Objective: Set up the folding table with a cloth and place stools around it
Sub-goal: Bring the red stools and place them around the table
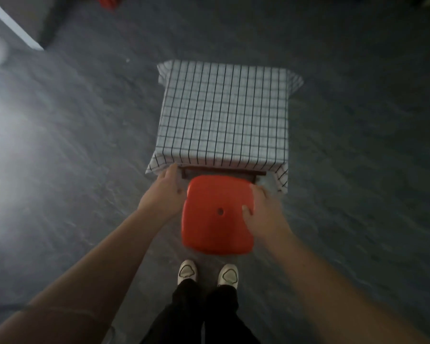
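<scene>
Two bare forearms reach forward and down from the bottom corners of the view, above black trousers and a pair of white shoes [208, 273] planted on the dark grey floor [358, 170]. Between the hands sits the red square plastic stool [217, 214], seat up, with a small round hole near its middle.

The left hand [165, 192] lies against the stool's left edge, fingers pointing toward the table; the right hand [262, 212] wraps the right edge with its thumb resting on top of the seat. Each grip is closed on a side of the seat, so the stool lies squarely between the two grips, neither hand clearly nearer. Whether its legs touch the floor is hidden under the seat.

Just beyond the stool's far edge stands the low folding table [221, 171], of which only a strip of dark frame shows. The white cloth with thin black grid lines [222, 112] covers its top and hangs over the sides. The stool's far edge meets or slightly overlaps the near table edge, roughly centred on it.

The coming move probably turns on this line: the table lies straight ahead of the stool, so a short, even push or set-down with both hands should seat it at this side. No other stool shows beside the table.
</scene>
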The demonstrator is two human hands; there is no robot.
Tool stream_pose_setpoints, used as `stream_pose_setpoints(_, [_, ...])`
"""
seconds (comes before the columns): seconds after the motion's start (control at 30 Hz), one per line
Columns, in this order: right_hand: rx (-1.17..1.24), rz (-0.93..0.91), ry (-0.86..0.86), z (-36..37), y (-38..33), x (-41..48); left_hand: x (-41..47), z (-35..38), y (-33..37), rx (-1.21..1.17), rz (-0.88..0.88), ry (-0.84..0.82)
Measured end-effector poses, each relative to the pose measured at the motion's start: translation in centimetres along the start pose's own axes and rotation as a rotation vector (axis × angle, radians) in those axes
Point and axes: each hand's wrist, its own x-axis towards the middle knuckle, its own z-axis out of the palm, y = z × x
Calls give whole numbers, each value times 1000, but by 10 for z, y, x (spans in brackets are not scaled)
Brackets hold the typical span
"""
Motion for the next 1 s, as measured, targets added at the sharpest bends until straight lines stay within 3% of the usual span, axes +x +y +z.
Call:
stream_pose_setpoints(0.23, [3, -255, 191, -149, -101, -80, -108, -148, 79, 25, 133, 207])
stream_pose_setpoints(0.43, [-18, -468, 311, -222, -180, -139, -192, -218, 84, 83, 160, 452])
stream_pose_setpoints(0.7, [-91, -734, 267, -204, -280, -176, -253, -266, 27, 116, 71, 647])
stream_pose_setpoints(1.0, [-173, -920, 139, -138, -410, -178, -295, -313, -88, 118, -182, 701])
